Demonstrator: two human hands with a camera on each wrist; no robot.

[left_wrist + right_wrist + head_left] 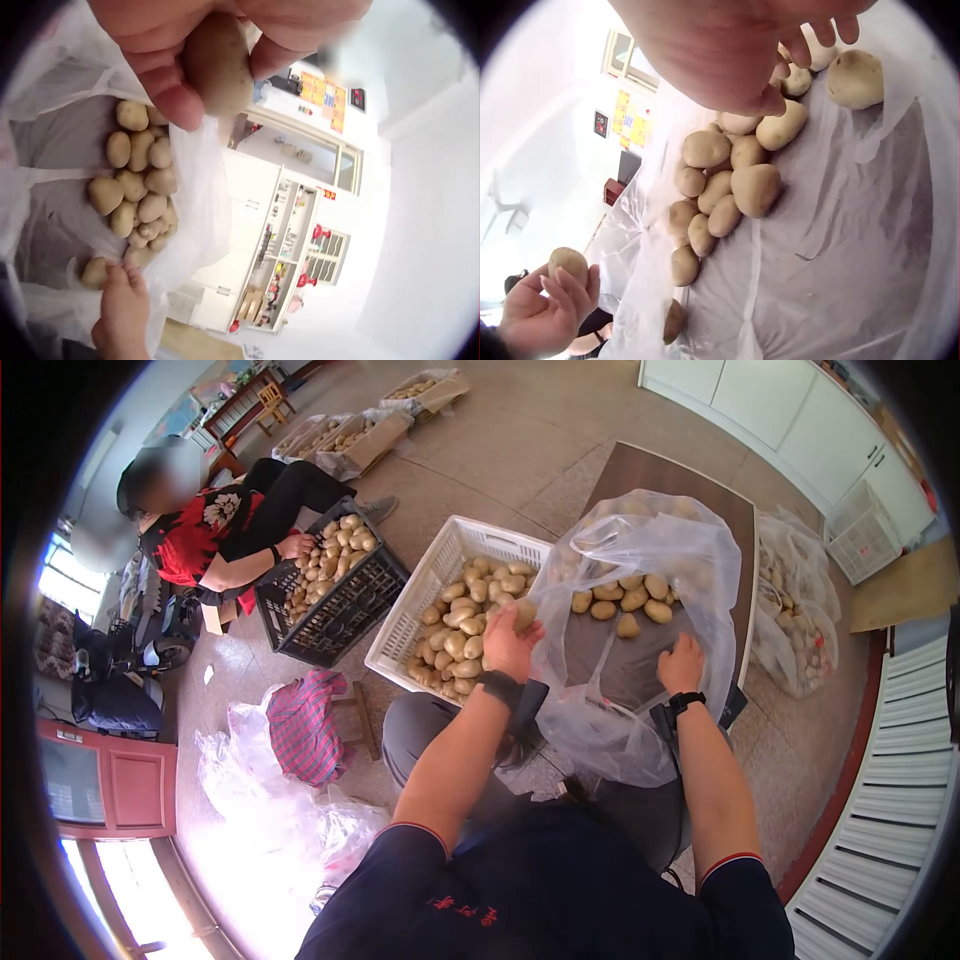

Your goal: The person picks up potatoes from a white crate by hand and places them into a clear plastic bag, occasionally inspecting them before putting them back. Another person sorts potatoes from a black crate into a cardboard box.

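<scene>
In the head view my left hand [512,645] holds a potato [525,614] over the right edge of the white crate [393,643] of potatoes. The left wrist view shows that potato [219,66] between thumb and fingers. My right hand [682,664] is inside the clear plastic bag [640,745], beside loose potatoes [634,599] lying on the brown table [640,470]. In the right wrist view the fingers of the right hand [757,52] are slightly bent above the potatoes [756,190], and I see nothing gripped.
A seated person [215,530] reaches into a black crate [335,615] of potatoes at the left. Filled bags [795,610] stand right of the table. A stool with a plaid cloth [308,728] and plastic sheeting [270,810] lie at the lower left.
</scene>
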